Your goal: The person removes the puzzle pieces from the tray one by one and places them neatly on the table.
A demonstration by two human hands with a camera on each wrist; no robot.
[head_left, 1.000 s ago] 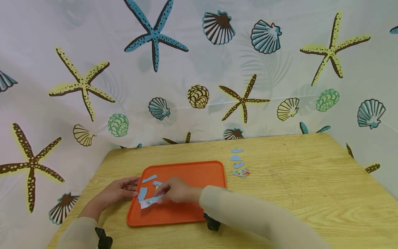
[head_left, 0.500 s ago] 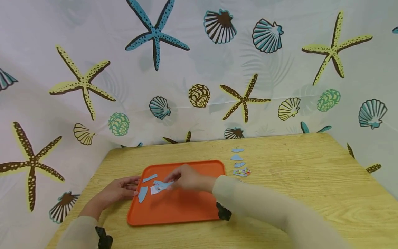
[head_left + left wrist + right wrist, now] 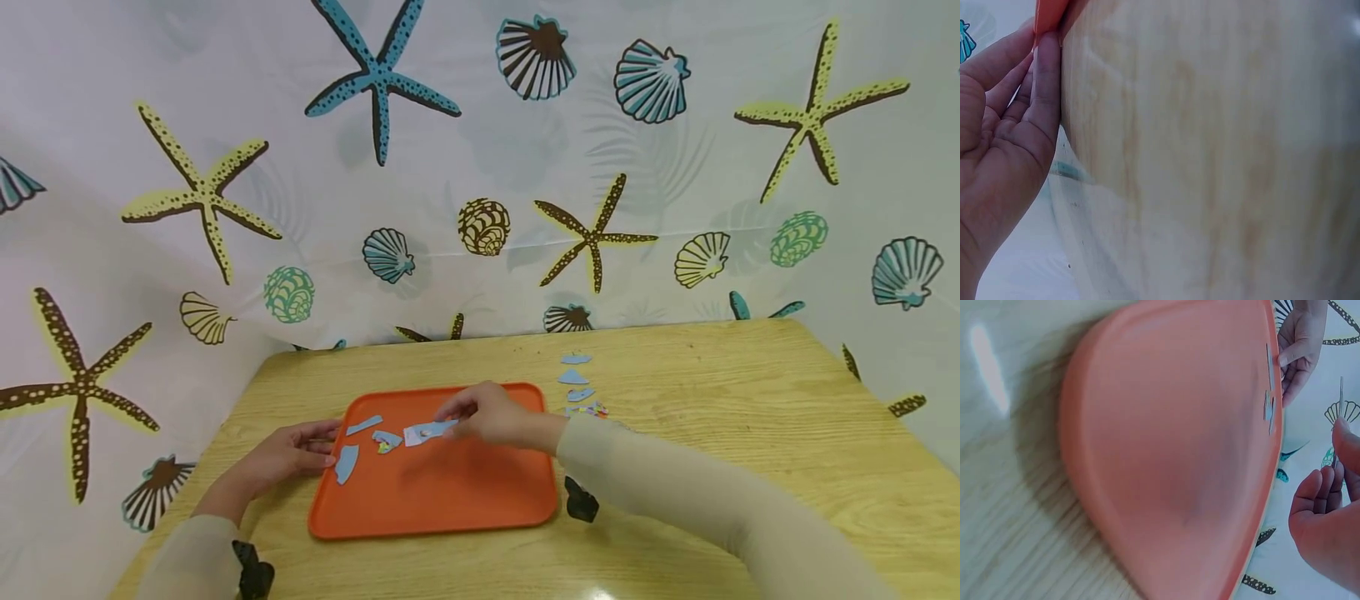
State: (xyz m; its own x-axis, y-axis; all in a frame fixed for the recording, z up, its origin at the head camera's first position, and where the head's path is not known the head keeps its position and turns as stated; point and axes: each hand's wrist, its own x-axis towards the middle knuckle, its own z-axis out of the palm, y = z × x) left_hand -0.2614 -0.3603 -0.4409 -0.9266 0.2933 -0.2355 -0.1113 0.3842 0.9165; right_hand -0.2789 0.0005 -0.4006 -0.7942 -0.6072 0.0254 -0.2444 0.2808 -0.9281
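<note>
My right hand (image 3: 491, 417) pinches a flat light-blue card piece (image 3: 424, 432) with a white left end and a small picture on it, held above the orange tray (image 3: 442, 504). In the right wrist view that card piece (image 3: 1341, 394) appears as a thin edge between thumb and fingers. My left hand (image 3: 288, 454) rests at the tray's left rim, thumb and fingertips touching it. Lying on the tray are a narrow blue strip (image 3: 364, 425), a wider curved blue piece (image 3: 347, 463) and a small blue piece with a yellow print (image 3: 386, 442).
Several cut pieces stand in a column on the wooden table (image 3: 712, 433) right of the tray, among them a blue triangular piece (image 3: 573, 377) and a multicoloured piece (image 3: 588, 409). A seashell-patterned curtain (image 3: 480, 150) hangs behind and at both sides.
My right hand has lifted the card piece from the tray's left part and carried it right and towards the back. That uncovers the yellow-printed piece. The left hand stays at the rim.
</note>
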